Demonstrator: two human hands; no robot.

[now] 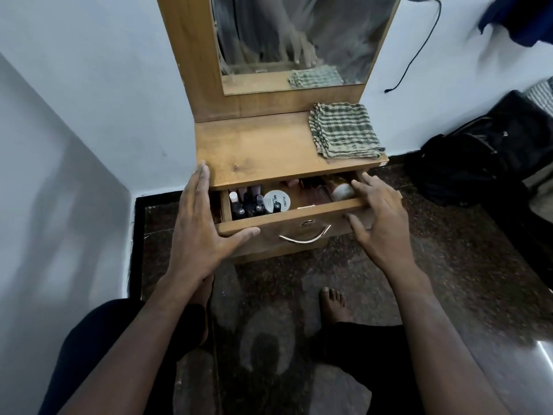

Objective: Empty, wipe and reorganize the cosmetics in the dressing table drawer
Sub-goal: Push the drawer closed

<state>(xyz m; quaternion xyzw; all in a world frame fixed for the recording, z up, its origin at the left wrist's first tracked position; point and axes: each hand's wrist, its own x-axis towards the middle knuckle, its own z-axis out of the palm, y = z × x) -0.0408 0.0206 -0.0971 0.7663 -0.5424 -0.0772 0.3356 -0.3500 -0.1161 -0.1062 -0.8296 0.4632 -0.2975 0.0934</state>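
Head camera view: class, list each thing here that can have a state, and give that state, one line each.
Drawer: partly open, cosmetics inside.
Cloth: folded, on the tabletop.
White jar: lid on, lying on its side.
Dark bottles: capped, upright.
Left hand: open, on the drawer's left corner.
Right hand: open, at the drawer's right end.

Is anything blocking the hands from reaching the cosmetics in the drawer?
Partly. The drawer is only pulled out a little, so the tabletop overhangs its back part. The dark bottles and white jar near the front lie exposed; things further back sit under the overhang.
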